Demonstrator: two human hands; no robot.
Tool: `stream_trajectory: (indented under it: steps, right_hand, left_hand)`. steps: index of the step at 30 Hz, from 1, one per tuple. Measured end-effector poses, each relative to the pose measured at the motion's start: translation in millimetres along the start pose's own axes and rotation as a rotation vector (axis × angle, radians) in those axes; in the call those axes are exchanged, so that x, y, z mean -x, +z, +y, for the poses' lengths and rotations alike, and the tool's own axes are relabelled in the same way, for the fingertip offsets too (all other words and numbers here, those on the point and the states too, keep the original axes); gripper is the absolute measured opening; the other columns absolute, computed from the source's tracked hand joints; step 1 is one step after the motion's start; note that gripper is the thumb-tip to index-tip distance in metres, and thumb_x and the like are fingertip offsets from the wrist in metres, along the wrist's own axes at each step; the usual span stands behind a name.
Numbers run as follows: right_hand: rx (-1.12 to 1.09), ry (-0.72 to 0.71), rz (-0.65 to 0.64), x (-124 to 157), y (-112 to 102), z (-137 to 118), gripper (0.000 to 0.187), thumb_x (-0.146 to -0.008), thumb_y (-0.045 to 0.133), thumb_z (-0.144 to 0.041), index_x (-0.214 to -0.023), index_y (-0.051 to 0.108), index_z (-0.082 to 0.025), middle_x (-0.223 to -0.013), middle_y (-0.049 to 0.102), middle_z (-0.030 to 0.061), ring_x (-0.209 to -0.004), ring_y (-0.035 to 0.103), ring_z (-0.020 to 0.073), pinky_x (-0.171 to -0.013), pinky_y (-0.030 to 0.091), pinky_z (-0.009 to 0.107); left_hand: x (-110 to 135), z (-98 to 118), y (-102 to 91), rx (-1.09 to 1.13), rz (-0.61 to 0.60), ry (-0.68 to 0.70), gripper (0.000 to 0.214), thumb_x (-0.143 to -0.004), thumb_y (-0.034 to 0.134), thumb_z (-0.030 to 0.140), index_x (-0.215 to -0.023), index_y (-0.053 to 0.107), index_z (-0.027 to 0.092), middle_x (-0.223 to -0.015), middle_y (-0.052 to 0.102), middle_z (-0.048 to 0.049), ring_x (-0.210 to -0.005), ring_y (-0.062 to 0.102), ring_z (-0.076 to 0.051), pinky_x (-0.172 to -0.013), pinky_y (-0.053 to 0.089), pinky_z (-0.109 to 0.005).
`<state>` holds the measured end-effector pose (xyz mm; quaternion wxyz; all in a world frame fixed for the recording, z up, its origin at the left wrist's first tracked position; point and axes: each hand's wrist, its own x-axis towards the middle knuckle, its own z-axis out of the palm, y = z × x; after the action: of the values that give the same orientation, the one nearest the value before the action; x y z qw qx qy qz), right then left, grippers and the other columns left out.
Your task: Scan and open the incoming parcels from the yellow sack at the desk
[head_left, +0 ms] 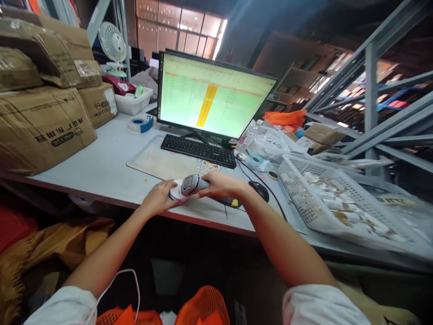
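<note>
In the head view, my right hand (221, 185) grips a grey handheld barcode scanner (193, 184) near the front edge of the desk. Its head points left, over a white, round, flat thing (176, 190). My left hand (158, 197) has its fingers closed on that white thing from the left; its exact kind does not show. Just beyond both hands is a desk mat (152, 160) with a black keyboard (199, 149) on it. A black mouse (260, 191) lies right of my right hand. Under my right wrist a black-and-yellow thing (234, 203) is partly hidden.
A lit monitor (186, 99) with a spreadsheet stands behind the keyboard. Cardboard boxes (43, 128) are stacked at left, near a blue tape roll in a dispenser (140, 124). To the right, a white basket (292, 189) holds several small wrapped items. Orange baskets (204, 307) are below the desk.
</note>
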<state>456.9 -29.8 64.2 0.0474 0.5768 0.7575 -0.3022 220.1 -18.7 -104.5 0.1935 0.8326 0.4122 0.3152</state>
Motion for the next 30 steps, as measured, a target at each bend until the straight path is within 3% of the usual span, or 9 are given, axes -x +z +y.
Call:
stream_trajectory:
  steps: [4,8,12,16,18,20,23,27,30]
  right_hand:
    - [-0.030,0.113,0.205,-5.2,-0.3,52.5,0.047,-0.081,0.074,-0.060,-0.096,0.068,-0.017,-0.071,0.065,0.0002,-0.058,0.060,0.0159,-0.051,0.041,0.025]
    - [0.164,0.418,0.509,-9.7,5.4,119.0,0.040,-0.092,0.067,-0.050,-0.106,0.070,-0.012,-0.106,0.073,0.0153,-0.098,0.070,0.0271,-0.074,0.049,0.030]
    - [0.202,0.640,0.584,-7.1,13.6,159.2,0.046,-0.097,0.060,-0.046,-0.119,0.067,-0.006,-0.121,0.070,0.0254,-0.115,0.066,0.0377,-0.086,0.050,0.040]
    - [0.214,0.719,0.678,-13.8,11.2,160.8,0.051,-0.102,0.048,-0.045,-0.130,0.063,-0.005,-0.129,0.066,0.0278,-0.122,0.062,0.0390,-0.094,0.048,0.043]
    - [0.228,0.650,0.779,-28.2,5.6,151.4,0.054,-0.107,0.033,-0.038,-0.145,0.051,-0.005,-0.139,0.060,0.0272,-0.129,0.058,0.0360,-0.101,0.046,0.042]
    - [0.214,0.529,0.772,-49.9,-0.7,140.1,0.054,-0.107,0.031,-0.031,-0.154,0.043,-0.010,-0.140,0.061,0.0232,-0.130,0.058,0.0330,-0.104,0.044,0.041]
    - [0.161,0.430,0.614,-86.6,-8.4,126.5,0.053,-0.100,0.050,-0.029,-0.152,0.049,-0.017,-0.134,0.067,0.0173,-0.125,0.061,0.0308,-0.104,0.045,0.037]
    - [0.123,0.454,0.611,-120.1,-15.4,119.4,0.058,-0.101,0.043,-0.022,-0.159,0.038,-0.012,-0.142,0.060,0.0230,-0.130,0.058,0.0323,-0.106,0.044,0.041]
    - [0.081,0.467,0.565,-128.9,-22.3,119.7,0.053,-0.098,0.049,-0.019,-0.151,0.051,-0.011,-0.140,0.061,0.0241,-0.129,0.059,0.0334,-0.106,0.045,0.042]
  left_hand:
    - [-0.6,-0.5,2.1,0.007,0.018,0.019,0.063,-0.079,0.083,0.041,-0.133,0.057,0.021,-0.139,0.063,-0.0137,-0.128,0.059,-0.035,-0.111,0.046,-0.051]
    - [-0.3,1.7,-1.0,0.152,0.039,-0.089,0.068,-0.078,0.084,0.046,-0.135,0.053,0.024,-0.138,0.062,-0.0126,-0.129,0.058,-0.035,-0.111,0.045,-0.053]
    - [-1.3,-4.9,-5.5,0.467,0.107,-0.249,0.084,-0.076,0.083,0.052,-0.143,0.040,0.026,-0.135,0.060,-0.0139,-0.130,0.058,-0.033,-0.114,0.043,-0.053]
    - [-3.6,-19.4,-5.5,0.762,0.324,-0.277,0.096,-0.073,0.082,0.050,-0.147,0.025,0.027,-0.137,0.052,-0.0153,-0.127,0.061,-0.029,-0.114,0.045,-0.049]
    - [-4.0,-23.8,-5.1,0.805,0.419,-0.275,0.098,-0.074,0.081,0.050,-0.148,0.021,0.029,-0.139,0.048,-0.0149,-0.128,0.061,-0.028,-0.113,0.046,-0.047]
    - [-3.9,-25.3,-5.1,0.796,0.473,-0.267,0.099,-0.073,0.083,0.049,-0.148,0.021,0.030,-0.139,0.045,-0.0141,-0.129,0.059,-0.027,-0.112,0.046,-0.045]
    - [-3.9,-25.1,-5.2,0.794,0.475,-0.255,0.100,-0.071,0.085,0.046,-0.148,0.021,0.032,-0.136,0.045,-0.0118,-0.121,0.063,-0.024,-0.108,0.049,-0.043]
    - [-4.4,-25.9,-3.8,0.779,0.444,-0.233,0.091,-0.076,0.082,0.045,-0.146,0.026,0.032,-0.134,0.050,-0.0099,-0.112,0.065,-0.022,-0.106,0.050,-0.044]
    - [-3.9,-25.1,-3.1,0.680,0.390,-0.245,0.079,-0.079,0.079,0.047,-0.144,0.037,0.029,-0.141,0.051,-0.0125,-0.123,0.061,-0.026,-0.110,0.047,-0.046]
